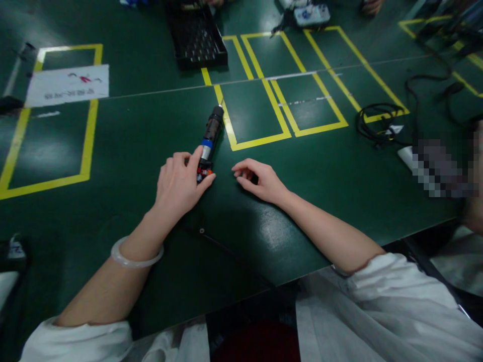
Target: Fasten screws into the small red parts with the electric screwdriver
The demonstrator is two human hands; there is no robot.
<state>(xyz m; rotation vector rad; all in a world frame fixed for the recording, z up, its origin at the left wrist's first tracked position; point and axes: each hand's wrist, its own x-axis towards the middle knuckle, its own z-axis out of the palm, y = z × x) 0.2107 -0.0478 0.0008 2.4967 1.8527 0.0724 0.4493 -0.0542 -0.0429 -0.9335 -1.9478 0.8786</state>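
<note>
A dark power screwdriver (213,126) with a blue and silver band lies on the green table, its tip pointing away from me. My left hand (180,182) is at its near end, the index finger against the body and the thumb stretched out to the right. Small red and orange pieces (204,172) show between that thumb and index finger; whether they belong to the tool I cannot tell. To the right, apart from the tool, my right hand (260,180) hovers or rests with loosely bent fingers, a gap between thumb and fingers and nothing visible in them.
Yellow tape (260,142) marks rectangles on the table. A black tray (204,60) stands at the back, and a white paper sign (68,85) lies at the left. A coiled black cable (372,125) is at the right. A small ring (202,231) lies near my left forearm. Another person's hand (373,7) shows at the far edge.
</note>
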